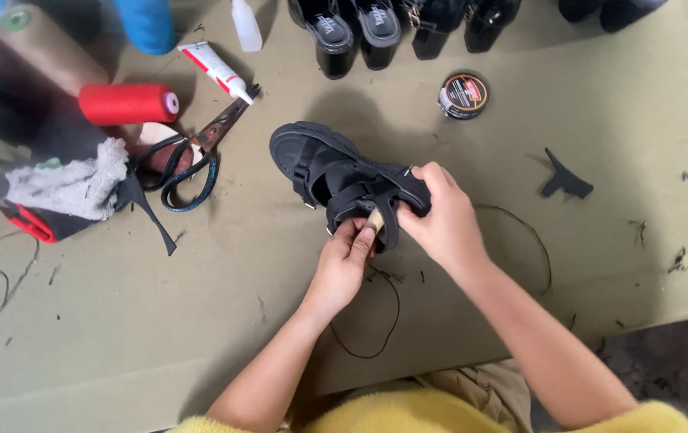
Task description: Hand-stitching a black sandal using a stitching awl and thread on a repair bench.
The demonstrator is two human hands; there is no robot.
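The sandal (344, 180) lies just beyond both hands, long axis running up-left from them; the right hand (440, 220) clamps its heel end, the left hand (344, 261) pinches a tan piece (375, 220) at the strap; scissors (199, 152) left of the sandal, tin (463, 95) above-right, bare table (633, 160) right.

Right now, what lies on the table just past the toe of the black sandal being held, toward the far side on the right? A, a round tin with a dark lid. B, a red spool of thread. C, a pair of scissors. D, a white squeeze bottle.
A: the round tin sits on the table up and to the right of the black sandal, while the red spool and scissors lie off to the left.
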